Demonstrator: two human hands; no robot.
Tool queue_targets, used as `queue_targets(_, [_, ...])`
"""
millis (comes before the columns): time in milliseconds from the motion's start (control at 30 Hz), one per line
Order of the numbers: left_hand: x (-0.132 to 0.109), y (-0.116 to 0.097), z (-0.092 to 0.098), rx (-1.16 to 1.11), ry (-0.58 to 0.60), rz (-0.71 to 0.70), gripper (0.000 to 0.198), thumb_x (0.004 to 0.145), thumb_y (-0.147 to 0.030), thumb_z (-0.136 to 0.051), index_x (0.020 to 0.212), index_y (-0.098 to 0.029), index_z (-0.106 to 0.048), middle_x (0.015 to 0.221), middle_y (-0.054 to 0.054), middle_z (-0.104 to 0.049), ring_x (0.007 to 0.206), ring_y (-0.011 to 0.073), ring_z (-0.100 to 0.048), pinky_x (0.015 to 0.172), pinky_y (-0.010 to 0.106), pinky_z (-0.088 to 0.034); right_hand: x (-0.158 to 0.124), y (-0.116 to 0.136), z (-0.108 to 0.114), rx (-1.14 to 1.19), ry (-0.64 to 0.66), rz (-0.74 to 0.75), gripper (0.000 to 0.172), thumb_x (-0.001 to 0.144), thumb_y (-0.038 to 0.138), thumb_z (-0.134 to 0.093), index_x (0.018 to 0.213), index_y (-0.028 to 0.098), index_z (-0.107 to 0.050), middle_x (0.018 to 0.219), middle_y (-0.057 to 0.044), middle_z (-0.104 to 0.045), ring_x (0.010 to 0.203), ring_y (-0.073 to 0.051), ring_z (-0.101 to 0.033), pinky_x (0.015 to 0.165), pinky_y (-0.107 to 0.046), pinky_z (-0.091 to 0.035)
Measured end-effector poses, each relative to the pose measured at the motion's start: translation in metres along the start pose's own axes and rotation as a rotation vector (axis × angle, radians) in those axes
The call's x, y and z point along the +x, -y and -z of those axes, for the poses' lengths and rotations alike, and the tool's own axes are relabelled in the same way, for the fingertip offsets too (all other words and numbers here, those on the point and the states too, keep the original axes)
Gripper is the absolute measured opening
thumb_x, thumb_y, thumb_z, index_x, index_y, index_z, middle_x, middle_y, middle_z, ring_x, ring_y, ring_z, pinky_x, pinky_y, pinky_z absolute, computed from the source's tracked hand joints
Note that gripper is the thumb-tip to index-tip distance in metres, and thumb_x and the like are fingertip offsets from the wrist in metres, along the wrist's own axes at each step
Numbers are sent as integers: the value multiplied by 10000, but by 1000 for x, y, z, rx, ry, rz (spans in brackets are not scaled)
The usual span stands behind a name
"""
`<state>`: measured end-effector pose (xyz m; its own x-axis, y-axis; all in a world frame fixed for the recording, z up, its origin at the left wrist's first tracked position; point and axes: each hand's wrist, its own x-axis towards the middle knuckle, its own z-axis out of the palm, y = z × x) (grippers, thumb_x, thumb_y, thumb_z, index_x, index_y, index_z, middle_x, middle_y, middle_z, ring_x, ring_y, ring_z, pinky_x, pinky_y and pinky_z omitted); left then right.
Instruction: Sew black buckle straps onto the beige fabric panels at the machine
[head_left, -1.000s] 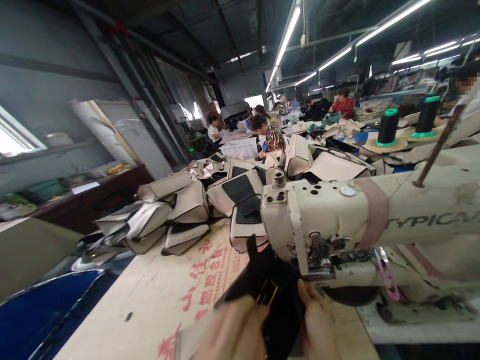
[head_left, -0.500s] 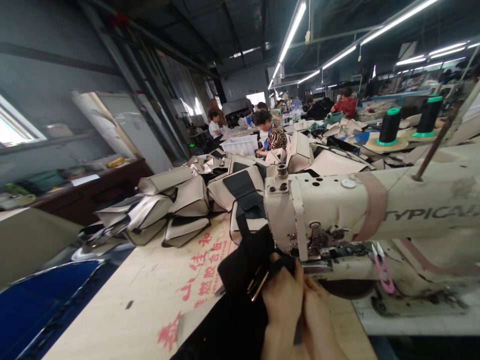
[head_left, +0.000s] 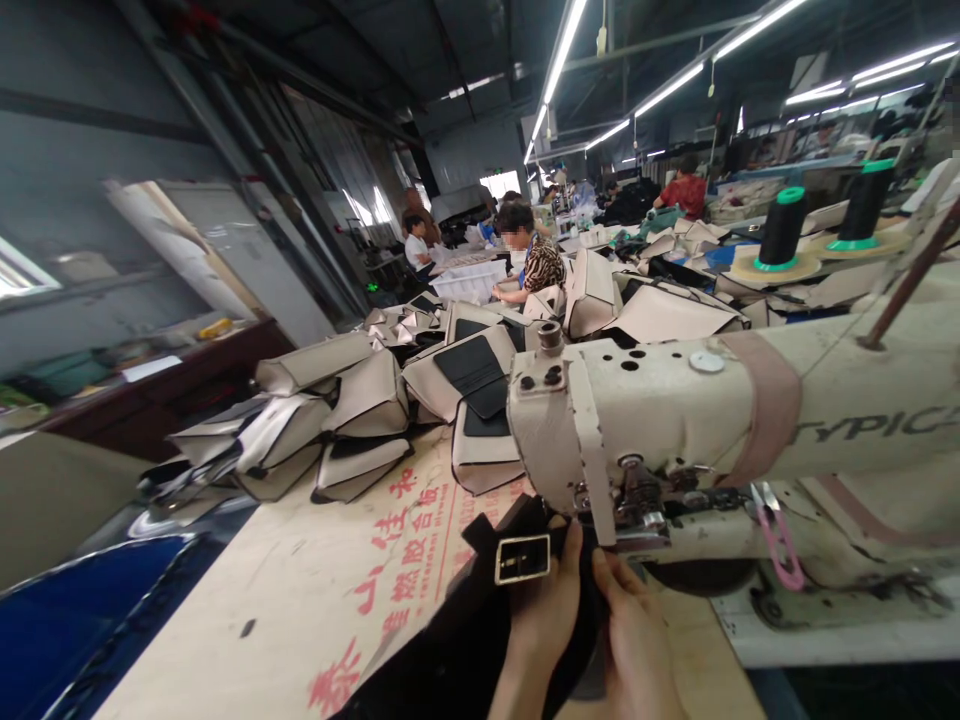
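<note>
A black piece of material (head_left: 442,650) with a gold rectangular buckle (head_left: 523,559) lies over the plywood table and reaches the head of the cream sewing machine (head_left: 660,400). My left hand (head_left: 551,600) is closed on the black piece just beside the buckle, its fingertips partly hidden by the material. To the right, my right hand (head_left: 630,610) pinches the edge of the same piece close below the needle area. The needle itself cannot be made out.
Beige bags with black trim (head_left: 367,395) are piled behind the plywood table (head_left: 300,580). Pink-handled snips (head_left: 780,545) hang on the machine. Black thread spools (head_left: 781,232) stand at the back right. A blue-lined bin (head_left: 90,610) is at the left. Several people work further back.
The buckle has turned flat toward the camera, and the black strap has dropped lower. My hands have moved slightly apart, with the black piece showing between them. The camera view has shifted.
</note>
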<state>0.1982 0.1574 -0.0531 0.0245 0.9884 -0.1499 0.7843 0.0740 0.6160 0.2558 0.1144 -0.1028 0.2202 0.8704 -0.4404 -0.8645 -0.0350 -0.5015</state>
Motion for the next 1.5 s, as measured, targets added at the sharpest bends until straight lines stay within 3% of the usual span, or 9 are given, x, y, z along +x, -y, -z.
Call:
queue_targets(100, [1,-1,-2,-26,-7,20,341,863,-404,-399,1002,-194,-629,1077,68,-646,1106,209,-523,949,284,-349,0,7,3,-191,53,61,347,683,461,-658,832,159,-576,628,-3,-601,535,-141,-523,443,-213,-338])
queue_targets(200, [1,-1,-3,-9,-24,4,286,851,-352,-443,1000,-199,-633,1084,84,-641,1086,230,-537,928,292,-365,1,21,10,-699,84,252,364,779,526,-507,732,168,-553,538,16,-515,472,-130,-449,440,-230,-292])
queue_targets(300, [0,-2,-2,-10,-37,-30,252,840,-331,-468,989,-219,-638,1089,71,-640,1086,234,-538,913,286,-380,1,34,14,-1049,70,440,321,780,498,-510,736,182,-550,619,-11,-557,579,-169,-499,559,-263,-328])
queue_targets(400, [-1,-3,-2,-34,-49,-29,276,848,-361,-445,996,-225,-634,1093,61,-640,1092,221,-536,898,271,-390,0,41,13,-1150,73,532,268,776,449,-514,823,194,-580,767,-51,-605,724,-222,-528,662,-297,-310])
queue_targets(667, [0,-3,-4,-48,-46,5,290,854,-371,-434,983,-200,-630,1036,71,-661,1042,225,-566,851,277,-398,9,33,10,-887,84,358,342,757,506,-508,674,183,-583,591,-11,-550,591,-169,-480,545,-250,-317])
queue_targets(833, [0,-3,-5,-68,-45,72,316,848,-379,-450,1014,-169,-619,1073,90,-642,1061,221,-552,857,264,-390,6,21,8,-641,22,216,430,711,586,-539,681,160,-591,430,54,-401,368,-86,-273,370,-217,-170])
queue_targets(1033, [-2,-7,-5,-14,-50,106,325,848,-383,-446,961,-140,-630,990,123,-660,984,244,-586,821,281,-405,4,21,3,-495,-31,194,429,605,576,-658,562,163,-551,381,65,-367,347,-71,-252,358,-220,-143])
queue_targets(1300, [-1,-2,-7,-71,-25,114,359,860,-422,-389,1000,-176,-611,1070,102,-640,1028,225,-568,809,263,-408,0,26,1,-469,-34,196,403,586,528,-696,539,157,-543,381,67,-386,342,-65,-264,357,-219,-146])
queue_targets(1500, [-1,-11,-1,-38,-29,99,313,855,-377,-423,987,-176,-622,1073,106,-638,1061,229,-550,821,249,-400,3,27,0,-482,-48,208,410,578,519,-701,504,168,-502,368,70,-370,335,-69,-273,356,-221,-156])
